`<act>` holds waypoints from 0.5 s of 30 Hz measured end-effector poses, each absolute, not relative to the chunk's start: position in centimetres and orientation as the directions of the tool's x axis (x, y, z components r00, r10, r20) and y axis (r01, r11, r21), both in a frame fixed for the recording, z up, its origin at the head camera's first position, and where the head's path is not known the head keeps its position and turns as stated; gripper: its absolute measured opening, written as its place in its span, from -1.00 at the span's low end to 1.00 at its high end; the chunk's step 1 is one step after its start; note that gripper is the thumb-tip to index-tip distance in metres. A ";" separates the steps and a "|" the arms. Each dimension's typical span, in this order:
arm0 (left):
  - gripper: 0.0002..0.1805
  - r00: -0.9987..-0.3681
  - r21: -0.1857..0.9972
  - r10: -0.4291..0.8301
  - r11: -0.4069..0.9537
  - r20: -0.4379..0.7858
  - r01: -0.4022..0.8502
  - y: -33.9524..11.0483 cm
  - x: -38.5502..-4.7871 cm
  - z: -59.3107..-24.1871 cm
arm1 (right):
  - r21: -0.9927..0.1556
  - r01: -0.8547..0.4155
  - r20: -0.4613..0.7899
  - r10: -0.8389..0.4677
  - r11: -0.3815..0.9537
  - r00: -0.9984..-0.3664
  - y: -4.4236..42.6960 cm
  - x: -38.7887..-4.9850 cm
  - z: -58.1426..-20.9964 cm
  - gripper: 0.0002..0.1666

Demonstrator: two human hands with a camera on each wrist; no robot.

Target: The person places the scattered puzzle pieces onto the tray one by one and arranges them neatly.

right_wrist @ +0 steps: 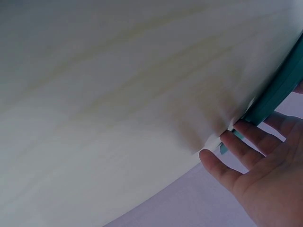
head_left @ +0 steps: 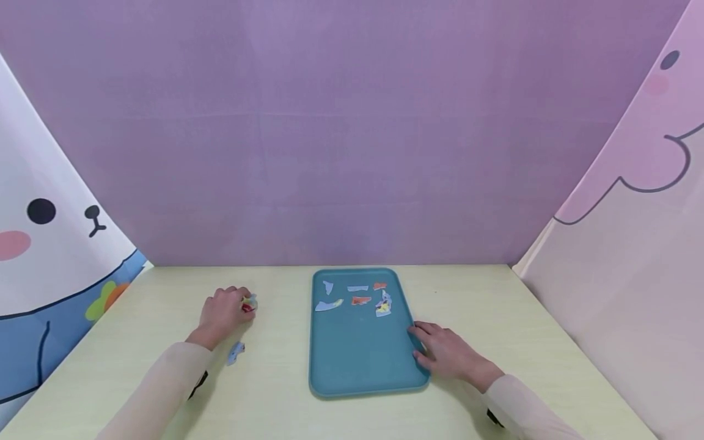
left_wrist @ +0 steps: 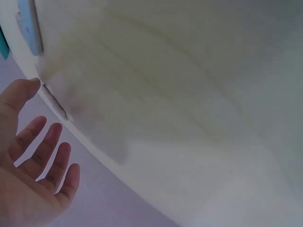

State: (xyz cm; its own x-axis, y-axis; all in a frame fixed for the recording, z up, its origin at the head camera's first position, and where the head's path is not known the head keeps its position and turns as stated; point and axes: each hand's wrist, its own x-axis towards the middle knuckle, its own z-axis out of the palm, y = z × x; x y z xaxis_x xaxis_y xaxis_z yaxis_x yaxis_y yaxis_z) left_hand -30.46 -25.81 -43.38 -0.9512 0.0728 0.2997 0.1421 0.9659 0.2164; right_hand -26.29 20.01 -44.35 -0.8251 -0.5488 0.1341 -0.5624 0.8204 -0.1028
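On the left of the table, my left hand [head_left: 222, 311] reaches over a small flat jagged piece [head_left: 250, 302] with a red, yellow and blue print. In the left wrist view the thumb tip is at the edge of that piece [left_wrist: 55, 101], which lies on the table, and the fingers are spread apart. A blue jagged piece [head_left: 236, 353] lies nearer, beside the left wrist. My right hand [head_left: 448, 351] rests at the right rim of a teal tray [head_left: 363, 360]. Its fingers [right_wrist: 248, 153] are loosely extended at the rim in the right wrist view.
Several printed pieces lie in the tray's far half, among them an orange piece [head_left: 361, 300], a long blue piece [head_left: 328, 305] and a blue-yellow cluster [head_left: 384, 304]. A purple backdrop [head_left: 341, 134] stands behind the pale table [head_left: 473, 293], with patterned cloth at both sides.
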 end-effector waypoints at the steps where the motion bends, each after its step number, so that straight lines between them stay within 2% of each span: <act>1: -0.57 -0.953 0.221 0.071 0.965 0.295 0.140 -25.9 -30.5 -43.5 | -0.103 -0.562 0.133 -0.548 0.821 -0.826 20.0 -26.3 -44.4 -0.42; 15: -0.56 -0.953 0.264 0.122 0.944 0.279 0.198 -26.2 -31.0 -43.5 | -0.104 -0.571 0.149 -0.555 0.814 -0.818 20.1 -26.2 -44.4 -0.42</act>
State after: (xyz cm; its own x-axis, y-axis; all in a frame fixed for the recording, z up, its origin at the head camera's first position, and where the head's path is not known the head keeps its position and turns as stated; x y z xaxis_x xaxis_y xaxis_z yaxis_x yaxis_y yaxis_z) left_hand -31.02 -26.22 -43.49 -0.9526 0.1220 0.2786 0.1982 0.9438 0.2643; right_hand -26.16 20.08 -44.39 -0.8184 -0.5551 0.1487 -0.5712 0.8143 -0.1036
